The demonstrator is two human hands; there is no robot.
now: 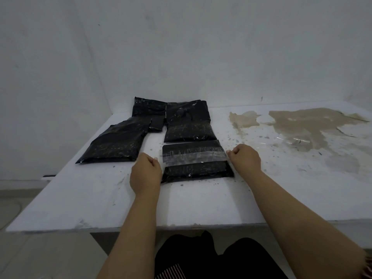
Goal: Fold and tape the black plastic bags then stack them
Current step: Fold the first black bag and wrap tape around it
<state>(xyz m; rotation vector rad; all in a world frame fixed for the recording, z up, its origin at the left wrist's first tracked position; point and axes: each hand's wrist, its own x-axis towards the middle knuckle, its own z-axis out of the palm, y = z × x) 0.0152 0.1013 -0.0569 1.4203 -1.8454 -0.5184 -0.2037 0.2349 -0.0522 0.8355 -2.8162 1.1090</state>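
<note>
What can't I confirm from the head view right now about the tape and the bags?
- Tape strip ends: head view, covered by the curled fingers of the left hand and right hand, so whether each end is stuck down is unclear.
- Nearest bag: its underside faces the table.
- Far bags: they overlap, so their count is uncertain.
- Bag contents: black plastic hides them.

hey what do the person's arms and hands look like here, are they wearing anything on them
Both forearms are bare down to the wrists: no sleeves, gloves, watch or rings show on the left hand or the right hand. At the frame's lower right edge, a bit of striped fabric shows by the right arm, possibly a sleeve.
</note>
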